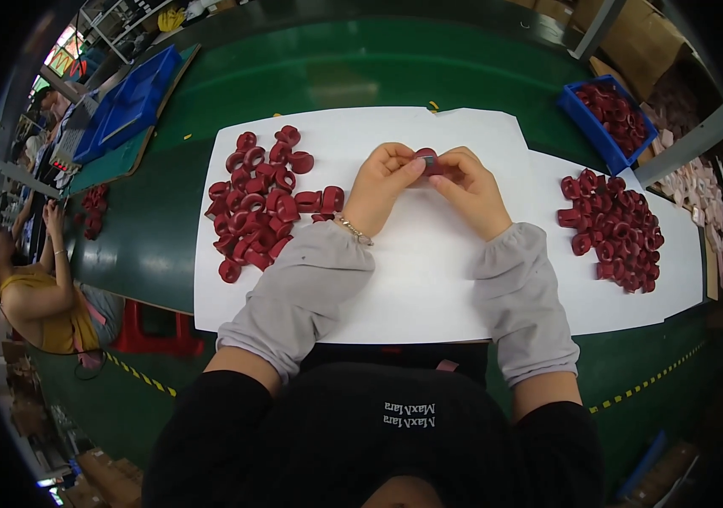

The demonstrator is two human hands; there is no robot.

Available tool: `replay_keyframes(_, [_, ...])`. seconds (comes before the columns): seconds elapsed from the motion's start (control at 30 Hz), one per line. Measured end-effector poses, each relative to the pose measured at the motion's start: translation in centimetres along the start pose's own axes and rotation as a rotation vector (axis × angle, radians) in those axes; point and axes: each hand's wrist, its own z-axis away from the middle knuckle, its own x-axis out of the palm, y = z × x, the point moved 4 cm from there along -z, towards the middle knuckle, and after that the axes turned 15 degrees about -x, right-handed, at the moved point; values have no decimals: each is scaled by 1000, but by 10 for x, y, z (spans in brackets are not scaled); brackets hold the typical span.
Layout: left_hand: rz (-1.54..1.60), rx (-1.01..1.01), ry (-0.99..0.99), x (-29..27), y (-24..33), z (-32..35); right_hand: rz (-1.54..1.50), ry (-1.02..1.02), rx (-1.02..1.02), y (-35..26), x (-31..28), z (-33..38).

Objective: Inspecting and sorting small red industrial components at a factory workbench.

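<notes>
Long green-topped workbench (361, 68) spanning the frame, yellow-black hazard tape along its near edge. White paper sheet (412, 279) at centre. 2 blue plastic trays: upper left (128, 102), upper right (603, 118). Red plastic stool (154, 330) lower left. Brown cardboard boxes (632, 30) upper right.

The one camera sits on my head and looks steeply down over my chest at the surface (429, 279) right in front of me. It is close: my forearms rise from the lower edge and my hands (429, 182) meet near the middle. The fisheye bends the surface's edges and darkens the corners.
</notes>
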Motion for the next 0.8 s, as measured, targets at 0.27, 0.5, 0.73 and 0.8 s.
replay_keyframes(0.27, [-396, 2, -82, 12, -4, 6, -69, 78, 65, 0, -4, 4])
replay_keyframes(0.5, [-355, -74, -199, 13, -7, 7, -254, -15, 95, -5, -3, 2])
replay_keyframes(0.73, [-385, -71, -195, 13, -8, 7, -294, 19, 51, -7, -2, 3])
replay_keyframes(0.8, [-388, -62, -195, 12, -8, 8, -265, -7, 65, -7, -1, 3])
